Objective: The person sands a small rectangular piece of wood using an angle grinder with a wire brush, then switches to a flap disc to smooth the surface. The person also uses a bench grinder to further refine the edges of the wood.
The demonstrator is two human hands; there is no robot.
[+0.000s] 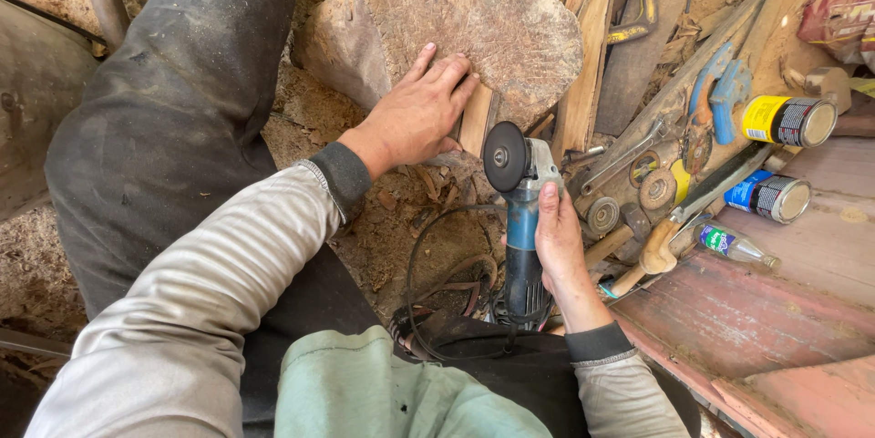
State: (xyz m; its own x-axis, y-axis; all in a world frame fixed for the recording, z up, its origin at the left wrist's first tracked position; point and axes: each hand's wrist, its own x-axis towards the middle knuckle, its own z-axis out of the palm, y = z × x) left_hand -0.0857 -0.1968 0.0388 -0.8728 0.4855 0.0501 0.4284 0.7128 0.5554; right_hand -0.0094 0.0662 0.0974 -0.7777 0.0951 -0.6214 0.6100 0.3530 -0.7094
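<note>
Nearest me: my right hand [561,247] is wrapped round the grinder [522,219], fingers curled tight on the blue body, thumb laid along the top toward the head. Grinder points away from me; dark disc [504,156] stands on edge, facing left, w/ the grey guard behind it. Black cord [428,256] loops from the rear end down over the dirt and back to my lap.

Just past the disc, my left hand [417,114] lies flat, fingers straight and slightly spread, pressing a small wood strip [476,119] against the front face of the big block [465,19]. Fingertips reach onto the block itself. Strip is pale, narrow, standing roughly upright, lower end just left of the disc; can't tell if disc touches it. Block is broad, rough, brownish, surface covered w/ scratch marks, and sits on sawdust-strewn ground by my dark trouser leg [173,119].

Right of the grinder, along the ground by the red plank [775,310]: spare discs [656,190], a wooden-handled tool [652,251], a wrench [624,160], a small bottle [734,247]. Further: two cans [779,160] on their sides, a blue clamp [720,92], and at the far edge planks [583,82] leaning beside the block.
</note>
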